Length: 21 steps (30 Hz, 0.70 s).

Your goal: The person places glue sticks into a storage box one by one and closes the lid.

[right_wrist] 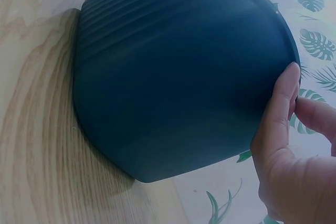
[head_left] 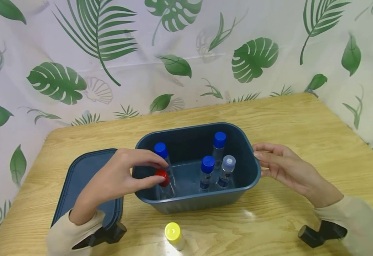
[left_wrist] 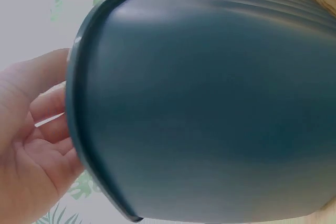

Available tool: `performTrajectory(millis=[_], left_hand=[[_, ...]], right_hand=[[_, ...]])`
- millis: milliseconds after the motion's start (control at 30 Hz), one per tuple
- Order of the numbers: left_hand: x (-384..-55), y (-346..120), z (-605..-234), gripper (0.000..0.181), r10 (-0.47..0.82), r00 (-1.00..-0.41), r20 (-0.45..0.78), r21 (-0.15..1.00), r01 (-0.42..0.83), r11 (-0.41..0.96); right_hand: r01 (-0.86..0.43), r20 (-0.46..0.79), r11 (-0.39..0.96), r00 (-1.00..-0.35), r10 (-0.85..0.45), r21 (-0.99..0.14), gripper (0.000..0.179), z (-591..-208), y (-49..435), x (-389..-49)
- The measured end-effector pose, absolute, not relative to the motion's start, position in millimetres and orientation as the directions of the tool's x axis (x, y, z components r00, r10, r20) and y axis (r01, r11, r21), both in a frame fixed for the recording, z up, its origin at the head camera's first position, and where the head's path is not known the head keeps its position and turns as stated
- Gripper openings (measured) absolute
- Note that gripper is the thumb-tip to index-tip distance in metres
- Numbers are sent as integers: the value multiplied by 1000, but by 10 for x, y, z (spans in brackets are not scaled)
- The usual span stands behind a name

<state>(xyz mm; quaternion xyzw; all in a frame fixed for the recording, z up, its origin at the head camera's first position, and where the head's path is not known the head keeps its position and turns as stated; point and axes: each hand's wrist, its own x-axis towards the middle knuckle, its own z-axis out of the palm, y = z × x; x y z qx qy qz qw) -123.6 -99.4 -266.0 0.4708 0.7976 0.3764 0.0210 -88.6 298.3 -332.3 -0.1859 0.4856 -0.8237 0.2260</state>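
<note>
A dark blue plastic bin [head_left: 196, 204] stands on the table with several clear bottles inside. My left hand [head_left: 119, 174] reaches over its left rim; thumb and fingers close around the red cap [head_left: 160, 174] of one bottle. Just behind that is a bottle with a blue cap [head_left: 160, 149]. Farther right stand two more blue-capped bottles [head_left: 219, 140] and one with a clear cap [head_left: 229, 163]. My right hand [head_left: 283, 165] rests its fingertips against the bin's right rim, fingers outside the wall, as the right wrist view also shows. The left fingertips are hidden behind the wall in the left wrist view.
A yellow-capped bottle [head_left: 173, 233] stands on the table in front of the bin. The flat dark blue lid [head_left: 77, 190] lies to the left, partly under my left forearm. Behind the wooden table [head_left: 288, 121] hangs a leaf-patterned cloth [head_left: 212, 71].
</note>
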Motion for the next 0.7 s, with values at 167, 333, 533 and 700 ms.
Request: performTrajectory(millis=[167, 333, 533, 700], left_hand=[[-1206, -1061, -2624, 25, 747, -534, 395, 628, 751, 205], [-1089, -1149, -2601, 30, 737, -509, 446, 662, 741, 111], [-898, -1203, -2614, 26, 745, -442, 499, 671, 741, -10], [-795, -1147, -2622, 23, 772, -369, 517, 672, 734, -99]], right_hand=[[193, 96, -438, -825, -557, -878, 36, -3335, 2984, -881], [192, 94, -436, -827, -555, -879, 36, -3343, 2980, -883], [201, 102, -447, -817, -568, -872, 36, -3350, 2971, -882], [189, 91, -430, -830, -550, -883, 36, -3337, 2987, -876]])
